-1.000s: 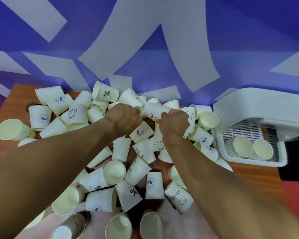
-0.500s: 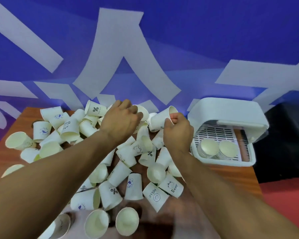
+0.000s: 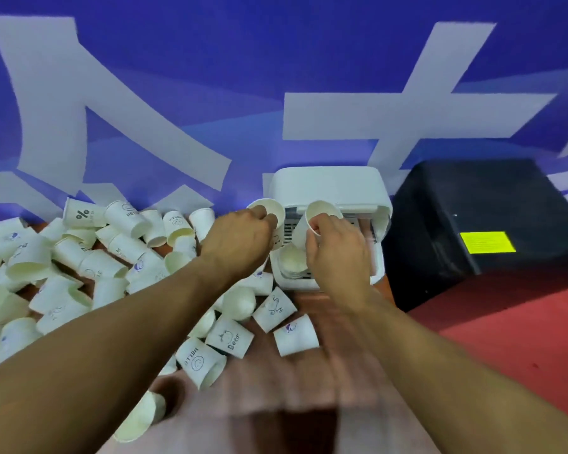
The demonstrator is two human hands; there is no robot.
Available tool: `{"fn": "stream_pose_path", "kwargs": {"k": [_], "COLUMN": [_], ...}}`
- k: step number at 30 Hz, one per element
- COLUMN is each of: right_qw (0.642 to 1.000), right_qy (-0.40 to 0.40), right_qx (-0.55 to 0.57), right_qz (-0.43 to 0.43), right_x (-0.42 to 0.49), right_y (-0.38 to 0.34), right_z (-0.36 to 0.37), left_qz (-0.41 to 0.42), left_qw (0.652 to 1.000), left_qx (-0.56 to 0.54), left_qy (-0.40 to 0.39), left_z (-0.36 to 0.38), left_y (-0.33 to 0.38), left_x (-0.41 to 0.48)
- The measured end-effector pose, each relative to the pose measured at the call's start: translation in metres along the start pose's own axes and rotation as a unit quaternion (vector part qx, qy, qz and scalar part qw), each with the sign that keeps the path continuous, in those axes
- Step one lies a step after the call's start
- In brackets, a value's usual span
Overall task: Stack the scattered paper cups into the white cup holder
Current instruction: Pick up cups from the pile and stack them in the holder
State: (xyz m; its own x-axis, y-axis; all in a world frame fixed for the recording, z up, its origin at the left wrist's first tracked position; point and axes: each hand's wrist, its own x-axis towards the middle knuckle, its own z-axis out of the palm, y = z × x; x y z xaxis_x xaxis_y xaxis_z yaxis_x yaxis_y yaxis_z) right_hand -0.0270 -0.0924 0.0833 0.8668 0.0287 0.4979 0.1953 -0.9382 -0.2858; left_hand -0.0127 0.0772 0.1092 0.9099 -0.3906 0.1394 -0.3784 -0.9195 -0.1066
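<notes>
Each of my hands holds one paper cup over the white cup holder (image 3: 328,181). My left hand (image 3: 240,240) grips a cup (image 3: 267,208) by its rim at the holder's left edge. My right hand (image 3: 336,247) pinches the rim of another cup (image 3: 320,209) above the holder's tray. Below the hands a stack of cups (image 3: 291,262) lies inside the holder, partly hidden by my right hand. Several scattered paper cups (image 3: 118,257) cover the wooden table (image 3: 309,381) on the left and in the middle.
A black box (image 3: 479,224) with a yellow label stands right of the holder. A blue wall with white shapes rises just behind the table. Red floor shows at the right. Loose cups lie near the front edge, one marked "Beer" (image 3: 232,339).
Both hands lifted a cup each out of the pile and carried them right to the holder. The view turned right, bringing the black box into sight.
</notes>
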Motion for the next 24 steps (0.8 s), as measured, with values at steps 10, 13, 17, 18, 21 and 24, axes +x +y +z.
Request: {"fn": "stream_pose_path", "kwargs": {"k": [10,13,17,18,21,24], "right_qw": [0.995,0.993,0.987,0.986,0.983,0.979], "right_qy": [-0.039,-0.058,-0.106,-0.115,-0.139,-0.17], "right_qx": [0.064,0.069,0.069,0.065,0.054,0.059], "right_qz": [-0.06,-0.076,-0.1,-0.105,-0.109,-0.099], "right_x": [-0.002,-0.009,-0.016,-0.017,-0.018,-0.019], "right_y": [0.086,0.095,0.101,0.103,0.106,0.11], "right_z": [0.01,0.021,0.036,0.04,0.051,0.068], "left_qz": [0.005,0.002,-0.011,-0.012,-0.017,-0.017], "left_qw": [0.998,0.997,0.996,0.996,0.995,0.991], "left_qx": [-0.065,-0.082,-0.076,-0.076,-0.076,-0.088], "left_qy": [0.001,-0.01,-0.039,-0.043,-0.067,-0.102], "left_z": [0.034,0.046,0.06,0.063,0.074,0.089], "left_y": [0.053,0.06,0.065,0.066,0.068,0.067], "left_x": [0.025,0.023,0.023,0.024,0.026,0.031]}}
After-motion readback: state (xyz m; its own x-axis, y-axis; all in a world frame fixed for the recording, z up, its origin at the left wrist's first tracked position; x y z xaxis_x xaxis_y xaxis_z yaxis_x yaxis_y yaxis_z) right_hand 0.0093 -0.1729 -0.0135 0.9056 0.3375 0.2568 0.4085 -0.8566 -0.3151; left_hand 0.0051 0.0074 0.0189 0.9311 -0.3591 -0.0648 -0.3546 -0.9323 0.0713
